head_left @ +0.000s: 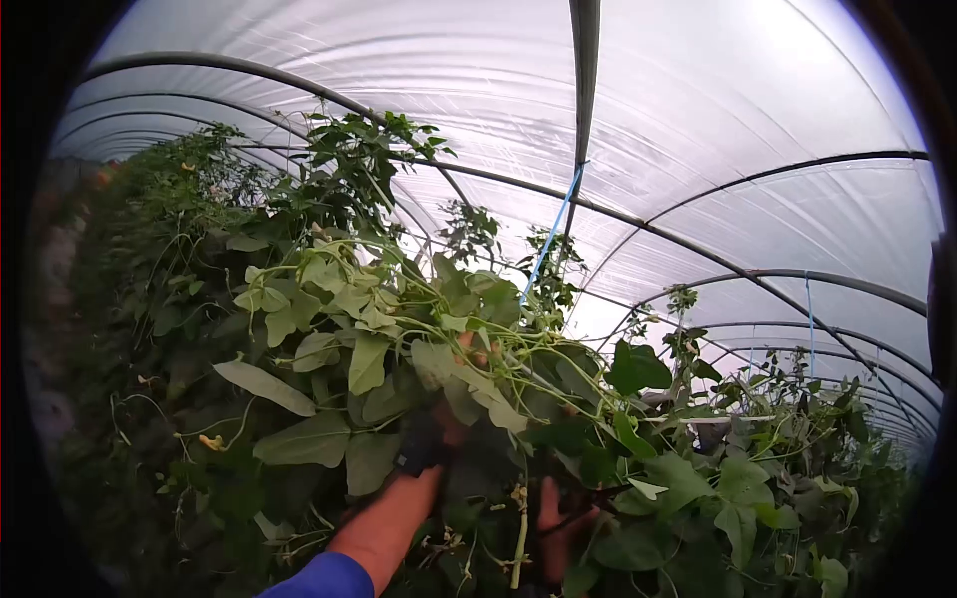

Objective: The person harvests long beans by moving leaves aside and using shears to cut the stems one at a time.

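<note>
My left hand (475,351) reaches up from a blue sleeve (324,578) into a thick bundle of bean vines (439,319). Its fingers show between the stems, curled round them, and leaves cover most of the palm. A black band (421,444) circles that wrist. Lower down, in shadow under the leaves, is my right hand (554,528), partly hidden. A dark, thin, pointed thing (596,498) extends from it to the right; I cannot tell what it is. Just left of this hand hangs a pale green pod (520,538).
Dense foliage (150,329) fills the left side, and more broad leaves (733,498) crowd the right. Blue strings (553,239) hang from the metal frame (638,221) of a plastic-covered tunnel. A yellow flower (211,443) shows at left.
</note>
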Motion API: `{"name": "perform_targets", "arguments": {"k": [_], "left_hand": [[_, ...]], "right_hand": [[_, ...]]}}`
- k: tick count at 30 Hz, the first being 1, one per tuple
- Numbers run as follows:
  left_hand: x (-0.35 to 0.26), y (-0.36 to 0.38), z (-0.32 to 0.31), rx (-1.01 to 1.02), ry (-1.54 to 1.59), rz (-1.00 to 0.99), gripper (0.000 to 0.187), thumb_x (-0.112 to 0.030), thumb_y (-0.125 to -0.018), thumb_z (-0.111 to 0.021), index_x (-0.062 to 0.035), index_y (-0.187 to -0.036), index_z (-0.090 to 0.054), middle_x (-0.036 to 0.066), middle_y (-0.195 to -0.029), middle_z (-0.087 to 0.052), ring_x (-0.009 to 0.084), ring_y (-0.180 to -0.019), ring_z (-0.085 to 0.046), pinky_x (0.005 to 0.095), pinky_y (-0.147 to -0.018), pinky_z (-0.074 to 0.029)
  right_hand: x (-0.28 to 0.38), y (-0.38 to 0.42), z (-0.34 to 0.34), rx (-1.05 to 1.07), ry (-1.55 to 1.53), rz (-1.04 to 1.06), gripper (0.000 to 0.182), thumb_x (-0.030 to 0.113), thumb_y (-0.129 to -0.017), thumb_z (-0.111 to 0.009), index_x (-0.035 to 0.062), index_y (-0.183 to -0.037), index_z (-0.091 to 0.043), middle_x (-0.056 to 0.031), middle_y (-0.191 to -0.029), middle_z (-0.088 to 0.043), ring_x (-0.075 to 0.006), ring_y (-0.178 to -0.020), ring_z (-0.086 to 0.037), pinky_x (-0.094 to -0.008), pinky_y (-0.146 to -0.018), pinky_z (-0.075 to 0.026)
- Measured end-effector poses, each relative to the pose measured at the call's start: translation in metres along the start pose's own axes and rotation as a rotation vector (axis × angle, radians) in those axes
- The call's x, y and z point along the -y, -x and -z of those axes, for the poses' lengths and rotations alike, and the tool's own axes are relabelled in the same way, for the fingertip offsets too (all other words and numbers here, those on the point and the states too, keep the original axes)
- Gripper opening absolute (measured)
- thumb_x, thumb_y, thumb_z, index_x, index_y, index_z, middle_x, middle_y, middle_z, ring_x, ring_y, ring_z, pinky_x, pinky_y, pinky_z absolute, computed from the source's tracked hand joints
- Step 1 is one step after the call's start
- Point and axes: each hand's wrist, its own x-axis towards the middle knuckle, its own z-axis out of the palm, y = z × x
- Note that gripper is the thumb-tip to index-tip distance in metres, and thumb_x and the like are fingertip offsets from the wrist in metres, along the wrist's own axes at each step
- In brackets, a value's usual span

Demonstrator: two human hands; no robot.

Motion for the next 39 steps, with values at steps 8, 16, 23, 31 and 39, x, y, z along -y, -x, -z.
{"name": "perform_targets", "arguments": {"k": [8,16,23,31,39], "left_hand": [[0.024,0.043,0.003,-0.133,0.567,0.492,0.041,-0.016,-0.099,-0.04,-0.0057,-0.139,-0.039,0.011,-0.129,-0.051,0.0176,-0.115,-0.051,0.0264,-0.096,-0.04],[0.037,0.048,0.003,-0.216,0.853,0.628,0.042,-0.018,-0.099,-0.041,-0.0071,-0.14,-0.039,0.012,-0.125,-0.054,0.0184,-0.111,-0.053,0.0261,-0.092,-0.043],[0.033,0.056,0.003,-0.293,0.962,0.698,0.043,-0.019,-0.099,-0.041,-0.0084,-0.141,-0.038,0.013,-0.122,-0.056,0.0191,-0.109,-0.056,0.0259,-0.089,-0.046],[0.019,0.039,0.004,-0.34,1.002,0.695,0.043,-0.02,-0.099,-0.042,-0.0098,-0.141,-0.038,0.014,-0.119,-0.059,0.0199,-0.105,-0.059,0.0257,-0.085,-0.049],[-0.088,0.025,0.018,-0.329,0.857,0.75,0.037,-0.023,-0.1,-0.044,-0.0095,-0.134,-0.045,0.002,-0.097,-0.059,0.0125,-0.092,-0.058,0.026,-0.074,-0.051]], "right_hand": [[0.01,0.013,0.0,0.069,-0.384,-0.054,0.035,0.004,-0.077,-0.064,-0.0008,-0.109,-0.05,-0.0149,-0.11,-0.059,-0.0228,-0.104,-0.056,-0.0361,-0.094,-0.042],[0.054,0.001,0.029,0.002,-0.361,-0.008,0.026,0.014,-0.083,-0.055,-0.0017,-0.104,-0.052,-0.0153,-0.099,-0.061,-0.0219,-0.092,-0.058,-0.0347,-0.082,-0.046],[0.173,-0.066,0.11,-0.139,-0.583,0.071,0.024,0.025,-0.096,-0.041,0.0027,-0.092,-0.05,-0.0079,-0.074,-0.049,-0.0164,-0.071,-0.05,-0.029,-0.064,-0.041],[0.191,-0.125,0.067,-0.015,-0.198,-0.016,0.038,0.032,-0.096,-0.045,0.0,-0.077,-0.054,-0.0094,-0.063,-0.056,-0.0158,-0.055,-0.054,-0.0288,-0.055,-0.042],[0.091,-0.112,0.022,0.226,-0.307,-0.224,0.035,0.03,-0.093,-0.058,0.0004,-0.075,-0.054,-0.0063,-0.06,-0.056,-0.0124,-0.047,-0.053,-0.0253,-0.044,-0.042]]}}
